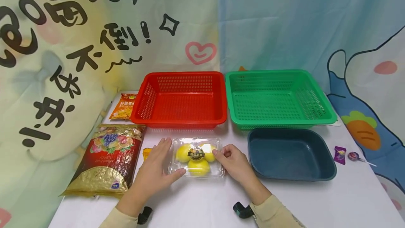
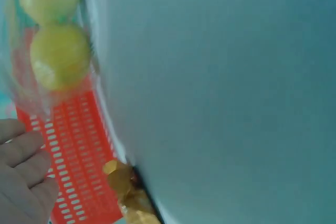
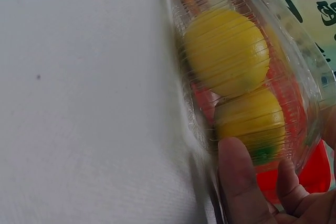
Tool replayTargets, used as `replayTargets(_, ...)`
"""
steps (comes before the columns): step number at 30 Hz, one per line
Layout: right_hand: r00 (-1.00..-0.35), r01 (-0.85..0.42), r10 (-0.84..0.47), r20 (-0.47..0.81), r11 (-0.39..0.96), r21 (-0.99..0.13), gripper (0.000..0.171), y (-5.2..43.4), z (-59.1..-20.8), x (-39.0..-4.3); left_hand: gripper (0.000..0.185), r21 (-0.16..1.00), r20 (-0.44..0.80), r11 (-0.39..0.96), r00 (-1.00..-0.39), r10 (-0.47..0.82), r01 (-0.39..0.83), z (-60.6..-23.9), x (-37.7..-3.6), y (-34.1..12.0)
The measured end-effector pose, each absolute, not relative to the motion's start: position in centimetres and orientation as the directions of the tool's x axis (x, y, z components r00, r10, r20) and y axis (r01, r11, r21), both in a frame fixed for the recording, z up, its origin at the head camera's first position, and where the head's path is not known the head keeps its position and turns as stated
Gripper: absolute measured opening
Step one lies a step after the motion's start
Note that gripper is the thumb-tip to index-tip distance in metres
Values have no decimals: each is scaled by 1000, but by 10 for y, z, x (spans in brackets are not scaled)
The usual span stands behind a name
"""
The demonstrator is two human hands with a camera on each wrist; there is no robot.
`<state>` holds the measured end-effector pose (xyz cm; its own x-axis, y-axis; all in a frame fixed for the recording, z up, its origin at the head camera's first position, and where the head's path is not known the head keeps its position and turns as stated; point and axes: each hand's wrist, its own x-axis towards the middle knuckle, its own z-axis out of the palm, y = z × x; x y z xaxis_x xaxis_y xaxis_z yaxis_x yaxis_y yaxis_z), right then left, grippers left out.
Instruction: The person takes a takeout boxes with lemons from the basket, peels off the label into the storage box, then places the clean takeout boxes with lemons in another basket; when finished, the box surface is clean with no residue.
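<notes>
A clear plastic clamshell box (image 1: 218, 171) of round yellow fruits (image 1: 198, 168) lies on the white table, with a dark label (image 1: 196, 154) on its lid. My left hand (image 1: 155, 168) is beside the box's left side, its fingers extended and the thumb reaching over the near left corner. On the other side, my right hand (image 1: 237, 164) pinches the box's right edge, thumb on the lid. The right wrist view shows bent fingers (image 3: 239, 177) against the box wall. In the left wrist view the left fingers (image 2: 26, 153) appear apart from the box.
Behind the box stand a red basket (image 1: 178, 124) and a green basket (image 1: 283, 120). A dark blue tray (image 1: 291, 157) is to the right, beyond it a purple-wrapped candy (image 1: 340, 155) and a lollipop (image 1: 353, 156). Leftward are a candy bag (image 1: 107, 161), an orange snack packet (image 1: 124, 106) and a gold wrapper (image 1: 146, 153).
</notes>
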<state>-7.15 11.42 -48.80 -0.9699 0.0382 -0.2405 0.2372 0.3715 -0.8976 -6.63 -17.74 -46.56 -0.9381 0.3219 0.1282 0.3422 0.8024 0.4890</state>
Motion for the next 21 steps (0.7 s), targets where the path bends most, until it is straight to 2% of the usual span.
replayTargets(14, -968, 242, 26, -249, 358, -902, 38, 113, -488, -72, 117, 461, 65, 828, -943, 328, 320, -469, -61, -175)
replayTargets(18, -976, 190, 2, -218, 502, -844, 48, 114, -480, -69, 117, 460, 44, 834, -946, 320, 304, -469, -61, -174)
replayTargets(21, -986, 87, -49, -160, 665, -742, 74, 115, -465, -67, 117, 455, 31, 840, -948, 318, 296, -468, -62, -174)
